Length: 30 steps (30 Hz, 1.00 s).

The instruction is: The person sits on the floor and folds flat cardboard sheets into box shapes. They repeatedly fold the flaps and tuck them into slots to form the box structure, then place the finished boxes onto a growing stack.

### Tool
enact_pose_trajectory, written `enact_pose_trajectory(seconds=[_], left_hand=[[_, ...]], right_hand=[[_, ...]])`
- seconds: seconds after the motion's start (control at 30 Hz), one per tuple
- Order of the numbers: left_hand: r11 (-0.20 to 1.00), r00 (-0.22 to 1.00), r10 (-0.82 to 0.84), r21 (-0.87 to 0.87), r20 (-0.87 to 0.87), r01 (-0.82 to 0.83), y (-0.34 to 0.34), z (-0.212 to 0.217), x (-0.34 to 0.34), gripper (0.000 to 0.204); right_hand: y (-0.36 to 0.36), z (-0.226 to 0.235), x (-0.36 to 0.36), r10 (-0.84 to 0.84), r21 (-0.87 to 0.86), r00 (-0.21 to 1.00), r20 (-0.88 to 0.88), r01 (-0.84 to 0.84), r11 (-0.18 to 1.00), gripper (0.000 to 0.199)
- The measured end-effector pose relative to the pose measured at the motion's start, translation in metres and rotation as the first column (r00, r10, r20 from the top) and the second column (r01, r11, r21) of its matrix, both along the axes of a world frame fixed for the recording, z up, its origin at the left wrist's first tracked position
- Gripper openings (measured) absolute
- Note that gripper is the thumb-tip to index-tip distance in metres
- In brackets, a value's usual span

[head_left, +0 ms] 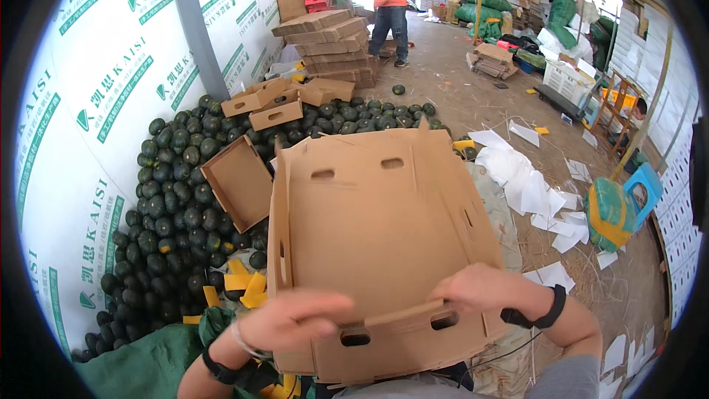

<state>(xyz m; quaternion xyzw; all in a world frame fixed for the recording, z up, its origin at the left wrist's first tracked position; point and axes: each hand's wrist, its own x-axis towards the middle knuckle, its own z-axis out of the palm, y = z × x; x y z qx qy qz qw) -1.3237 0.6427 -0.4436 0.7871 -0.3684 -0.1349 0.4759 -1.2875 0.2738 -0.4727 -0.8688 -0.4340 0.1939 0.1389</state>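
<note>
In front of me lies a large, partly folded cardboard box with oval hand holes along its far and near edges. Its left side stands up as a narrow wall, and the near flap is bent inward. My right hand pinches the near flap close to the right corner, fingers curled over its edge. Above the near left corner is my left hand, fingers stretched out to the right, slightly blurred and holding nothing; whether it touches the cardboard I cannot tell.
A large heap of dark green squashes spreads to the left and behind, with a small open box on it. Flattened cartons are stacked farther back, near a person. White paper and a blue stool are to the right.
</note>
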Motion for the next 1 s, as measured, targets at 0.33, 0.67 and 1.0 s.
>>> enact_pose_trajectory(seconds=[0.33,0.67,1.0], left_hand=[[0.536,0.593,0.322,-0.374,-0.738,-0.757,0.089,-0.072,0.057,0.049],[0.598,0.789,0.335,-0.531,-0.515,-0.600,0.057,-0.102,0.047,0.027],[0.977,0.898,-0.016,-0.199,-0.439,-0.080,0.073,-0.059,0.072,0.048]], right_hand=[[0.009,-0.012,-0.042,0.017,0.503,0.973,-0.232,0.105,0.858,0.051],[-0.025,-0.089,0.028,-0.107,0.606,0.612,-0.783,0.790,0.091,0.038],[-0.101,-0.075,0.090,-0.153,0.242,0.569,-0.808,0.558,0.794,0.050]])
